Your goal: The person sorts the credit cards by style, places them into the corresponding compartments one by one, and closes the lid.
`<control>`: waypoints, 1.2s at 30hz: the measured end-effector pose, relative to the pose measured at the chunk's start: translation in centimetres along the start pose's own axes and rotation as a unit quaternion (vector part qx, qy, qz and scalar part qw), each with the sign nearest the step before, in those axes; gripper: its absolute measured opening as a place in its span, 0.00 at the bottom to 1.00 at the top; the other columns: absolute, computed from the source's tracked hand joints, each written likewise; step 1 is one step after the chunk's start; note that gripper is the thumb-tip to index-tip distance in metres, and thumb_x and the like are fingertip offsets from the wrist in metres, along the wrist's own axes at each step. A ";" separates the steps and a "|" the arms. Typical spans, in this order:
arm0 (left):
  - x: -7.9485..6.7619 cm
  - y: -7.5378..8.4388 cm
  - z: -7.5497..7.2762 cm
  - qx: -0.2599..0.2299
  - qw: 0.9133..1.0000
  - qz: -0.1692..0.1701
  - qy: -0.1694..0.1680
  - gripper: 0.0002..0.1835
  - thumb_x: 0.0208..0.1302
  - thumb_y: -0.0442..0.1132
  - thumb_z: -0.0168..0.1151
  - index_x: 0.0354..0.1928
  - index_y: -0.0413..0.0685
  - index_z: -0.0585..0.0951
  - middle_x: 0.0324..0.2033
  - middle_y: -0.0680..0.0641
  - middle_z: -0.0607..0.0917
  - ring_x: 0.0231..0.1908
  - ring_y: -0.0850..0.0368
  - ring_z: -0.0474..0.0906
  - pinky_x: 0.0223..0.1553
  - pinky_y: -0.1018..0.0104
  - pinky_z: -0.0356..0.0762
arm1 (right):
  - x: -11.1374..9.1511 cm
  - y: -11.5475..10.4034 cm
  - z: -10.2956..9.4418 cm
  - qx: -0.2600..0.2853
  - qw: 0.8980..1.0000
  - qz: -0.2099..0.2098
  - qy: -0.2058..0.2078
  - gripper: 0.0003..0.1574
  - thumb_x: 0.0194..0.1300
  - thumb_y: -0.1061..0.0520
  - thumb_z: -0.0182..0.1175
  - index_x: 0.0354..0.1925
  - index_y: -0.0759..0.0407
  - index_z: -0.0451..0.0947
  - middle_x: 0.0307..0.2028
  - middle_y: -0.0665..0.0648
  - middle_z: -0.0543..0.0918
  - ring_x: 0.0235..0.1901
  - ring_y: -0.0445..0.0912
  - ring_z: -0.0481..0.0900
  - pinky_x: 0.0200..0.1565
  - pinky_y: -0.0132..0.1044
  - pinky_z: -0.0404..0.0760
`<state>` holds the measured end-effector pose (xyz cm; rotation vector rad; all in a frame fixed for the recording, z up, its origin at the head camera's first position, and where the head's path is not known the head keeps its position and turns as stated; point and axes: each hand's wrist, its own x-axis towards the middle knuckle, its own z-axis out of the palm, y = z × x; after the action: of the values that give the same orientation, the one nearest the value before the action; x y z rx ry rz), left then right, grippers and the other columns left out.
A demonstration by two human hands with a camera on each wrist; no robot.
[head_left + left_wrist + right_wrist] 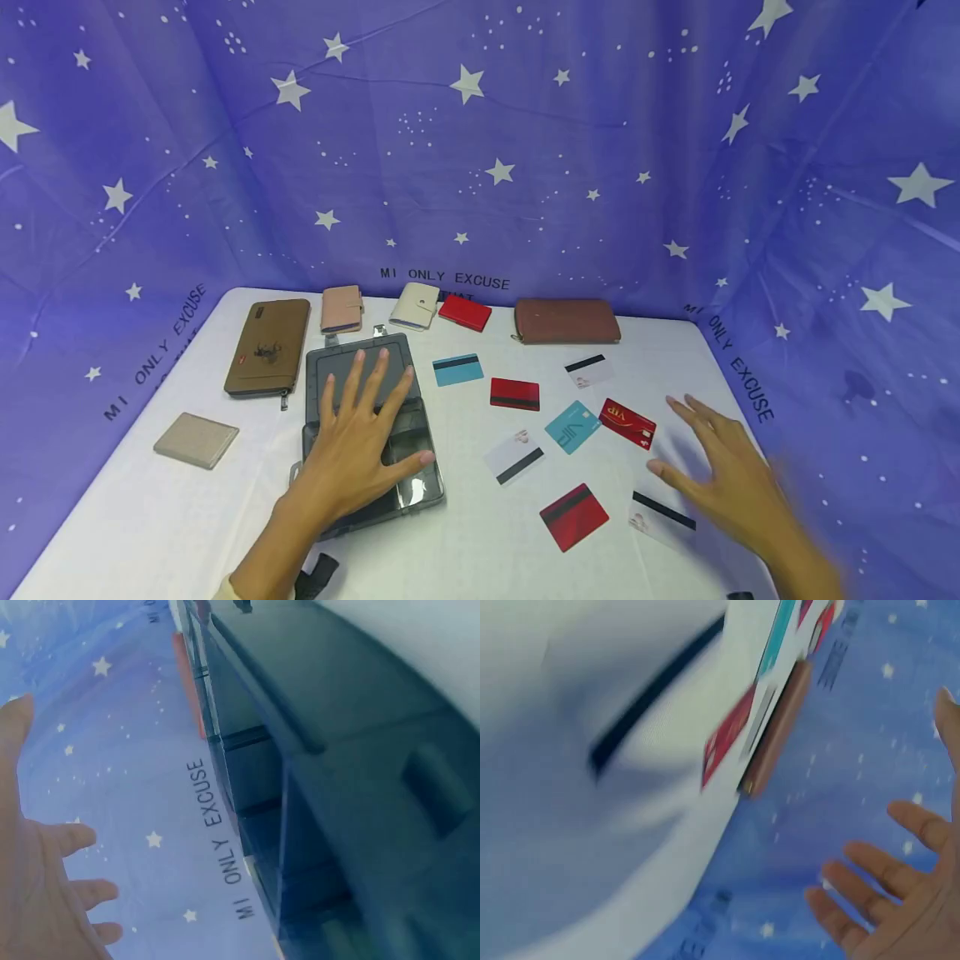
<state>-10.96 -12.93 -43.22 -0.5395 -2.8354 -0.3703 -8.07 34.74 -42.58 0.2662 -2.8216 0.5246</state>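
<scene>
My left hand [356, 450] hovers over a dark translucent compartment box [429, 487], fingers spread wide. The box lies with its lid [321, 371] folded back, and its hinged interior is partly hidden behind the hand. In the left wrist view the box wall [360, 750] fills the right side, beside the spread fingers. My right hand [731, 479] is held above the table's right side, fingers apart and holding nothing. Nearest to it are a white card with a black stripe [660, 518] and a red VIP card [628, 425]. A blue VIP card [573, 427] lies just left of those.
More red, white and blue cards, such as a red one [574, 517], lie scattered mid-table. Along the back are a pink card holder [342, 309], a cream one [414, 305], a red case [465, 312] and a brown wallet [567, 321]. A tan wallet [270, 346] and beige holder [197, 440] lie left.
</scene>
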 end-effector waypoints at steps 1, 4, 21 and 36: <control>-0.3 -0.1 0.0 -0.006 1.000 -0.004 -0.004 0.56 0.54 0.83 0.49 0.80 0.67 0.47 0.80 0.48 0.39 0.79 0.39 0.30 0.73 0.26 0.34 | -0.1 -0.6 0.3 0.013 1.000 -0.002 -0.006 0.57 0.51 0.35 0.75 0.74 0.35 0.61 0.71 0.58 0.68 0.65 0.61 0.65 0.57 0.73 0.66; -1.2 -0.6 0.0 -0.032 0.999 -0.017 -0.014 0.55 0.54 0.82 0.50 0.79 0.67 0.49 0.80 0.48 0.42 0.79 0.39 0.33 0.73 0.27 0.35 | -0.6 -2.3 1.4 0.040 0.998 -0.015 -0.038 0.54 0.45 0.35 0.78 0.69 0.34 0.68 0.63 0.51 0.75 0.63 0.54 0.69 0.56 0.69 0.72; -7.4 -6.3 0.0 -0.149 0.984 -0.098 0.015 0.46 0.53 0.53 0.76 0.74 0.65 0.65 0.74 0.43 0.63 0.72 0.36 0.56 0.57 0.34 0.59 | -0.8 -7.1 7.4 -0.001 0.972 -0.120 -0.203 0.37 0.32 0.38 0.84 0.44 0.36 0.81 0.40 0.38 0.71 0.44 0.33 0.68 0.45 0.35 0.81; -8.9 -8.9 0.9 -0.205 0.974 -0.095 0.030 0.38 0.59 0.34 0.71 0.72 0.46 0.68 0.70 0.40 0.69 0.68 0.33 0.64 0.63 0.33 0.64 | 1.4 -11.3 7.7 0.212 0.934 -0.130 -0.255 0.12 0.61 0.51 0.70 0.36 0.38 0.74 0.27 0.38 0.77 0.29 0.32 0.73 0.32 0.26 0.75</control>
<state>-6.51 -23.55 -48.26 -0.3194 -2.7639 -1.0024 -8.49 21.27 -45.43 0.9722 -3.0386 1.1405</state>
